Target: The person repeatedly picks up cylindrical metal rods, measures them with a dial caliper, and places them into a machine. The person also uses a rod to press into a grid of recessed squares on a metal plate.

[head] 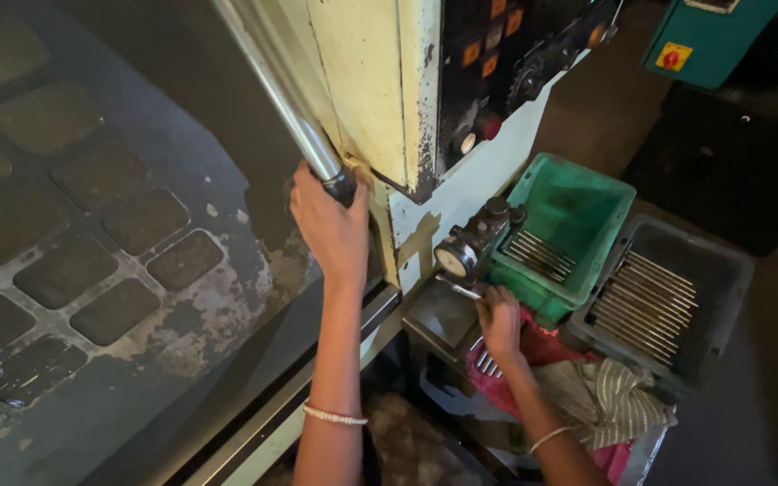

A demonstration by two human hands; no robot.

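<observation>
Polished steel fills the left hand (330,225), whose fingers are wrapped tight round the dark lower end of a long lever handle (272,85) that slants up along the cream machine housing (371,81). The right hand (500,319) is curled closed on a thin metal rod (461,289), holding it against the dial gauge (465,252) fixed just right of the housing's lower corner. More thin rods (484,361) lie beneath that hand on red and striped cloths (587,396). Right of the gauge sits a green plastic bin (578,202) holding rods, and beyond it, farther from the housing, a grey bin (722,270) holding a row of similar rods. A dark control panel (515,54) with orange buttons stands above the gauge.
</observation>
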